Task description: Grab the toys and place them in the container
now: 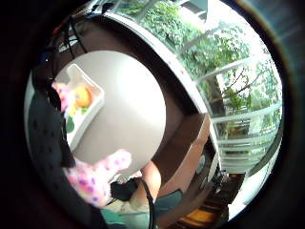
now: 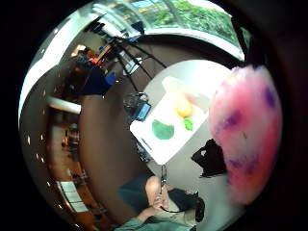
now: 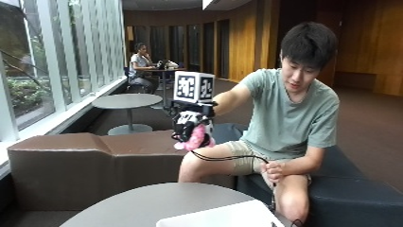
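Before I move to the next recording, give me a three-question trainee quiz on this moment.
1. True or false: the gloved right hand holds the pink spotted toy in the air above the round table.
2. What lies in the white container? A) nothing B) an orange toy and green toys C) a book
3. Fill in: the bare hand rests on the person's ____.

Key: 1 true; 2 B; 3 thigh.

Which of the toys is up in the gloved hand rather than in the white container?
The pink plush toy with purple spots, gripped by the gloved right hand. The orange toy and two green ones lie in the white container.
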The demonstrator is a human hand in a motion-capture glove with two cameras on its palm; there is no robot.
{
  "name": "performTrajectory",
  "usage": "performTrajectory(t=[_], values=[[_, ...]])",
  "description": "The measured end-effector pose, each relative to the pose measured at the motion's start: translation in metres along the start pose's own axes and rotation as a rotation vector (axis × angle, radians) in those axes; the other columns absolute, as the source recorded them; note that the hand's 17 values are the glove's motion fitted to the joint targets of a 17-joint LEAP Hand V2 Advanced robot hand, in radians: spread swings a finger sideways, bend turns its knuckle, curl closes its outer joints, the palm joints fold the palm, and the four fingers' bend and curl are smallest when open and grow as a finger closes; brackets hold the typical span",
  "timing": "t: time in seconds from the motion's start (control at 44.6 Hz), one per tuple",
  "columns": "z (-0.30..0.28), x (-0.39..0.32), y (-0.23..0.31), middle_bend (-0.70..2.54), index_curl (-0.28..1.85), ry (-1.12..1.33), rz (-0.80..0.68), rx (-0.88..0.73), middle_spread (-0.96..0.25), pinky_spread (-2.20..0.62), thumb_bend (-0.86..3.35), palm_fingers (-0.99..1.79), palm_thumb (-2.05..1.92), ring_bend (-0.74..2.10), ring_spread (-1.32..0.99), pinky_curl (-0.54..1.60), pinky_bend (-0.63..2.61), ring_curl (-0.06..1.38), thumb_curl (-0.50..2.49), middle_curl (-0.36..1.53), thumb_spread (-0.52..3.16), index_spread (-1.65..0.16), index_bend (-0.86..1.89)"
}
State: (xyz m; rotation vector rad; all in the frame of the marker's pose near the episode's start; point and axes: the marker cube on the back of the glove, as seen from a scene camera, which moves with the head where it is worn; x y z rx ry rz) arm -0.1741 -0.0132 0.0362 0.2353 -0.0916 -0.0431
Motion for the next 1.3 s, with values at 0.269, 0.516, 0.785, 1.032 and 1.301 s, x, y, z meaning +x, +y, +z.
performTrajectory(t=[0.269, 0.516, 0.785, 1.032, 1.301], values=[[-0.019, -0.171, -0.049, 0.78, 0.12, 0.043, -0.263, 0.036, -0.29, -0.38, 0.15, 1.03, 0.67, 1.2, -0.35, 0.42, 1.02, 0.59, 0.97, 0.76, 0.44, -0.39, 0.49], [0.048, -0.195, -0.054, 0.56, 0.1, 0.084, -0.217, -0.123, -0.32, -0.39, 0.09, 0.68, 0.62, 1.18, -0.33, 0.47, 1.15, 0.59, 1.0, 0.75, 0.49, -0.37, 0.29], [0.071, -0.187, -0.036, 0.13, 0.12, 0.078, -0.295, -0.24, -0.09, -0.13, -0.07, -0.29, 0.13, 0.65, -0.14, 0.44, 1.22, 0.42, 0.71, 0.56, 1.06, -0.25, 0.12], [0.026, -0.156, 0.001, 0.13, 0.17, 0.058, -0.363, -0.182, -0.02, -0.03, -0.03, -0.25, 0.01, 0.49, -0.06, 0.36, 1.0, 0.33, 0.55, 0.46, 1.19, -0.24, 0.13], [0.016, -0.132, 0.032, 0.16, 0.21, -0.333, -0.242, -0.238, -0.07, -0.01, -0.04, -0.11, -0.06, 0.48, -0.04, 0.32, 0.87, 0.33, 0.42, 0.4, 1.3, -0.25, 0.15]])
